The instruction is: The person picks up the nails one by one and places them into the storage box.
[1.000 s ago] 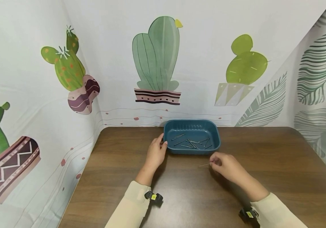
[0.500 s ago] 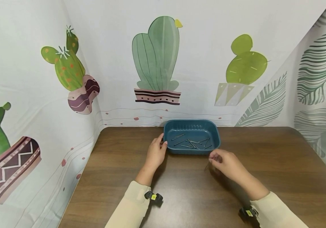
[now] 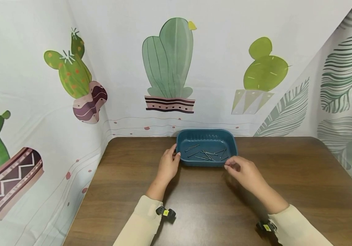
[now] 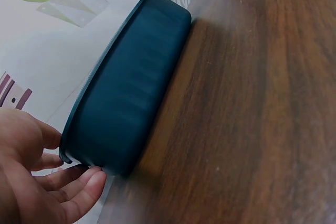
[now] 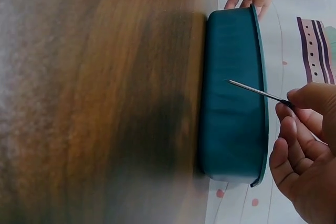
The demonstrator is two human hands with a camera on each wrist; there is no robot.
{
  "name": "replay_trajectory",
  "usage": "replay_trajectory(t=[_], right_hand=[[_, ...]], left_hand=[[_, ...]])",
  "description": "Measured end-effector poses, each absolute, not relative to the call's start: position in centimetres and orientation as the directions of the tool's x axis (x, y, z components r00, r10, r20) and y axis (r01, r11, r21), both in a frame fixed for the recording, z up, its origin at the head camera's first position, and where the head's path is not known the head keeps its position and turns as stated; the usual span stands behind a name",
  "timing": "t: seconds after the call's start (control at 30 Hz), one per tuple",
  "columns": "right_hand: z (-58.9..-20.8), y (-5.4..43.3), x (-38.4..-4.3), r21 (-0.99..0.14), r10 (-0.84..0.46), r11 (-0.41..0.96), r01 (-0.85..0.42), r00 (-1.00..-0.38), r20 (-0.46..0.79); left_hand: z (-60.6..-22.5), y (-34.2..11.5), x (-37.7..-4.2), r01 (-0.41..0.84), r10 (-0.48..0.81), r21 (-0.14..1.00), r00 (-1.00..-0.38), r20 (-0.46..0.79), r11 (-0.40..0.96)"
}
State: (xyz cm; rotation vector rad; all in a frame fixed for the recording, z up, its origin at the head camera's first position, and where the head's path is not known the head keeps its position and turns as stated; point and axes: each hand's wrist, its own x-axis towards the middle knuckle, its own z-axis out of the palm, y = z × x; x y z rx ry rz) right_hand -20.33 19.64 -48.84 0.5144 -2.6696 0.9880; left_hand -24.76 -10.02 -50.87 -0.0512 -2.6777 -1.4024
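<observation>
A dark teal tray [image 3: 206,164] stands at the table's far edge with several thin metal nails [image 3: 208,154] scattered on its floor. My left hand [image 3: 169,164] holds the tray's left end, thumb by the near corner; the left wrist view shows its fingers [image 4: 86,195] at the rim. My right hand [image 3: 246,172] is at the tray's near right corner. Between thumb and forefinger it pinches a nail [image 5: 257,91] by its dark end, the pointed tip sticking out in front of the tray's side. In the head view that nail is hard to make out.
A brown wooden table [image 3: 200,205] carries the tray. Directly behind it hangs a white cloth backdrop [image 3: 216,68] printed with cacti and leaves. Small black cameras [image 3: 166,212] sit at both wrists.
My right hand has risen slightly toward the tray's near right corner. The nail in it has turned from pointing left to a different angle. The left hand and tray stay put.
</observation>
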Motion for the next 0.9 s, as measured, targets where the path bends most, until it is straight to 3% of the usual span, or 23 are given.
replay_trajectory(t=[0.9], right_hand=[[-46.5, 18.4, -22.6, -0.555, -0.163, 0.686, -0.470, -0.843, 0.512]], left_hand=[[-51.1, -10.1, -24.9, 0.099, -0.021, 0.813, -0.991, 0.136, 0.573]])
